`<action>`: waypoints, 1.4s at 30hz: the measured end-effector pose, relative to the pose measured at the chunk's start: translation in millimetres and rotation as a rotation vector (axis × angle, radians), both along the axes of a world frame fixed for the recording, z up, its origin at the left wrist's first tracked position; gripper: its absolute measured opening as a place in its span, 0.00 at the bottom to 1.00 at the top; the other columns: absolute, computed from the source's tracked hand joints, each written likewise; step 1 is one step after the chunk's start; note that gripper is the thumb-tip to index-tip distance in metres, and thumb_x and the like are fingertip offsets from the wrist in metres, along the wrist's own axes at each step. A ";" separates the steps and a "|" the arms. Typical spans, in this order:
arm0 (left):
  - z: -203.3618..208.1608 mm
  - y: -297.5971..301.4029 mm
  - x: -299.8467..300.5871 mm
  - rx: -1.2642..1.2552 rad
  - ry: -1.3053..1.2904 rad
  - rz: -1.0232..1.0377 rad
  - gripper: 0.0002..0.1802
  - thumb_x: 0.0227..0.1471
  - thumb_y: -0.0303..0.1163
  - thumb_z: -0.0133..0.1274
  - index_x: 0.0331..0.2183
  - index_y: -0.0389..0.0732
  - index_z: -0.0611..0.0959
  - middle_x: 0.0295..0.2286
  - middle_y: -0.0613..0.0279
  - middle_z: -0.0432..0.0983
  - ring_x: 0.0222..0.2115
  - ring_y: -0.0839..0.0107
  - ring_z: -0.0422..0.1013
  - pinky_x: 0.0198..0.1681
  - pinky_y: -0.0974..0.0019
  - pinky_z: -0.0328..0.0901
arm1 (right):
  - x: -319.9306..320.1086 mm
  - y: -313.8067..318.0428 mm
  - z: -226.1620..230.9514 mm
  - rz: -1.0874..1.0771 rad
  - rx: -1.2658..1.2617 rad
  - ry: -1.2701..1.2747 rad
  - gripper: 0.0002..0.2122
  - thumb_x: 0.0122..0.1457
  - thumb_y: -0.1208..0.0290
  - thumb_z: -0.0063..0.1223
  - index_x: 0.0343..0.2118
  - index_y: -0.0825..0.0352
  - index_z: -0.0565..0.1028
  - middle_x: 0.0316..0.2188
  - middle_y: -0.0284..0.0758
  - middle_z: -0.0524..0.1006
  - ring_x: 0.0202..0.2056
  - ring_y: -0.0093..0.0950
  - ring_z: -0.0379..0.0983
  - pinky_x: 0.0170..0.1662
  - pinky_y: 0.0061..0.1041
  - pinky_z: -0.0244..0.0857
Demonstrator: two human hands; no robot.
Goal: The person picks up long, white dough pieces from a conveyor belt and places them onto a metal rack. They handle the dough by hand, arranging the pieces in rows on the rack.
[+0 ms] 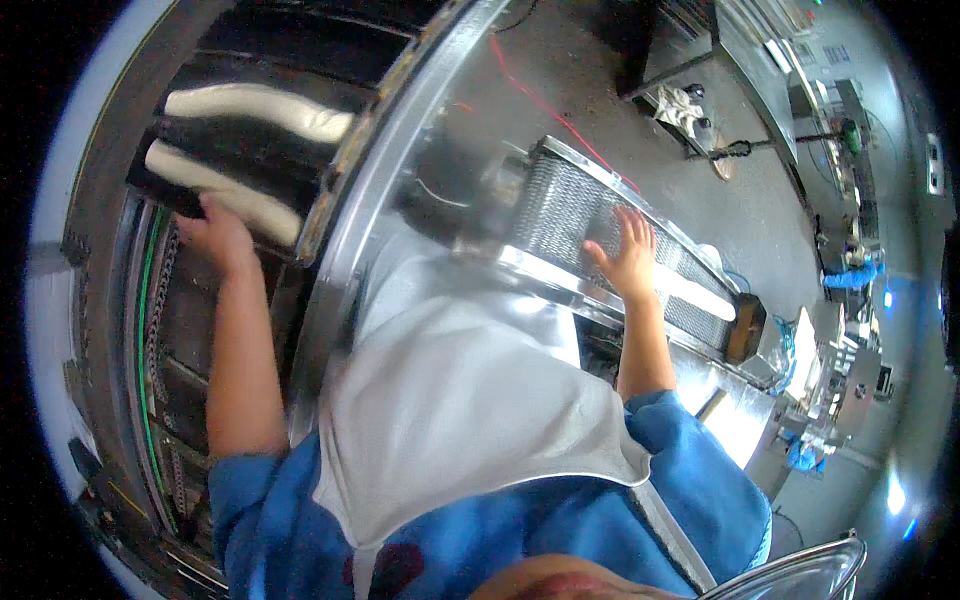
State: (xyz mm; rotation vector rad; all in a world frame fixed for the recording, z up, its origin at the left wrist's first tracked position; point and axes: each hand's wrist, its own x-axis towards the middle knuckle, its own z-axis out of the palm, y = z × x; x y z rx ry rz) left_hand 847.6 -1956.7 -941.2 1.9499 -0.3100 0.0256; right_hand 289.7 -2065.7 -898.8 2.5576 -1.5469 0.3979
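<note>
Two bare hands are at work, one on each side of a curved stainless steel housing (400,150). The left hand (222,238) reaches into the dark opening on the left and rests against the near end of the lower dough log (225,190); the fingers lie along the pale dough and the edge of the black tray (250,150) that carries it, but whether they are clenched around it or only pressed to it cannot be told from this angle. A second dough log (262,108) lies on the tray above the first, close beside it, with a strip of black tray between them. Both logs are long, pale and smooth, and run toward the steel rim.

The right hand (628,255) is flat and spread, fingers apart, palm down on the metal mesh conveyor belt (560,215); it grasps nothing. The belt slopes away to the lower right inside a shiny steel frame, and a pale strip (695,295) lies on it just past the hand, near a brown block (746,327) at the belt's end.

Between the forearms hangs the person's white apron (450,420) over blue sleeves (690,470). A red cable (545,100) runs across the grey floor beyond the belt.
</note>
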 end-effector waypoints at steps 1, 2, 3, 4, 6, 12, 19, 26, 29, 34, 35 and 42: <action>2.7 0.7 -2.3 0.027 0.025 0.001 0.35 0.57 0.38 0.45 0.58 0.27 0.52 0.56 0.34 0.50 0.57 0.46 0.52 0.61 0.54 0.48 | -19.1 8.5 -6.7 -0.028 -0.005 0.037 0.30 0.48 0.47 0.57 0.48 0.67 0.69 0.46 0.46 0.71 0.49 0.45 0.66 0.56 0.48 0.51; 9.0 0.3 -7.6 -0.005 0.065 -0.006 0.35 0.57 0.38 0.45 0.58 0.28 0.52 0.56 0.34 0.50 0.57 0.46 0.53 0.60 0.53 0.48 | -35.4 15.0 -12.2 -0.055 -0.011 0.069 0.32 0.48 0.44 0.55 0.48 0.67 0.69 0.46 0.45 0.71 0.49 0.45 0.66 0.57 0.49 0.49; 6.3 0.5 -4.1 -0.005 0.073 0.013 0.35 0.57 0.37 0.45 0.58 0.29 0.52 0.55 0.34 0.51 0.56 0.46 0.54 0.59 0.53 0.50 | -48.1 18.8 -17.0 -0.082 -0.020 0.103 0.33 0.48 0.42 0.54 0.47 0.66 0.69 0.46 0.45 0.71 0.49 0.45 0.67 0.58 0.50 0.47; 3.5 1.8 -0.6 -0.005 0.081 0.033 0.34 0.58 0.37 0.44 0.58 0.29 0.53 0.55 0.33 0.52 0.55 0.46 0.56 0.59 0.52 0.52 | -58.6 19.7 -23.0 -0.099 -0.020 0.071 0.32 0.47 0.42 0.54 0.46 0.67 0.69 0.44 0.45 0.72 0.48 0.44 0.67 0.58 0.50 0.47; 29.1 1.8 -21.2 -0.048 0.064 -0.027 0.33 0.57 0.35 0.45 0.57 0.29 0.54 0.52 0.35 0.58 0.51 0.48 0.62 0.52 0.53 0.62 | -75.3 24.8 -26.4 -0.133 -0.016 0.018 0.31 0.47 0.41 0.54 0.43 0.67 0.70 0.42 0.45 0.73 0.47 0.44 0.68 0.59 0.49 0.46; 53.4 14.7 -37.5 0.043 0.157 0.005 0.30 0.58 0.34 0.42 0.57 0.31 0.55 0.52 0.38 0.60 0.51 0.51 0.64 0.54 0.53 0.60 | -71.0 -16.8 -13.4 -0.331 -0.388 -0.264 0.23 0.48 0.70 0.62 0.45 0.66 0.64 0.32 0.38 0.73 0.32 0.31 0.71 0.35 0.31 0.67; 42.3 36.1 -29.5 0.122 0.002 0.058 0.35 0.55 0.33 0.47 0.57 0.27 0.53 0.54 0.35 0.52 0.57 0.45 0.50 0.60 0.51 0.46 | 1.0 -34.9 154.8 0.013 -0.229 -1.388 0.19 0.56 0.65 0.55 0.47 0.65 0.66 0.24 0.34 0.74 0.23 0.24 0.70 0.27 0.25 0.66; 19.8 39.5 -13.5 0.127 -0.168 0.056 0.35 0.52 0.32 0.50 0.55 0.26 0.57 0.52 0.33 0.56 0.54 0.43 0.52 0.59 0.49 0.44 | 152.7 -66.9 281.3 0.449 -0.046 -1.729 0.25 0.58 0.44 0.42 0.46 0.62 0.66 0.32 0.38 0.73 0.36 0.36 0.71 0.41 0.38 0.67; 6.9 54.6 -6.8 0.099 -0.206 0.059 0.35 0.50 0.32 0.51 0.55 0.26 0.57 0.52 0.33 0.56 0.54 0.44 0.52 0.59 0.49 0.43 | 243.1 -85.3 263.1 0.600 0.233 -1.705 0.20 0.60 0.52 0.45 0.48 0.61 0.65 0.32 0.39 0.75 0.38 0.40 0.74 0.46 0.41 0.65; 26.2 65.0 -14.1 0.102 -0.159 0.079 0.36 0.50 0.31 0.51 0.56 0.28 0.55 0.52 0.36 0.56 0.55 0.45 0.51 0.60 0.50 0.43 | 327.1 -86.8 151.4 0.744 0.417 -1.482 0.19 0.56 0.76 0.54 0.50 0.69 0.62 0.30 0.35 0.74 0.33 0.27 0.73 0.45 0.32 0.69; 23.1 70.4 -13.1 0.091 -0.162 0.077 0.36 0.50 0.30 0.51 0.56 0.28 0.55 0.52 0.36 0.56 0.55 0.45 0.51 0.60 0.51 0.44 | 334.2 -80.6 136.4 0.712 0.450 -1.462 0.19 0.56 0.77 0.54 0.49 0.70 0.63 0.28 0.33 0.73 0.31 0.24 0.72 0.43 0.31 0.71; 22.0 106.4 -17.3 -0.005 -0.044 0.100 0.35 0.49 0.27 0.51 0.56 0.30 0.57 0.52 0.42 0.57 0.56 0.51 0.52 0.60 0.56 0.45 | 383.3 -63.1 95.7 0.755 0.426 -0.822 0.12 0.55 0.75 0.55 0.43 0.68 0.71 0.29 0.32 0.74 0.32 0.21 0.73 0.36 0.20 0.69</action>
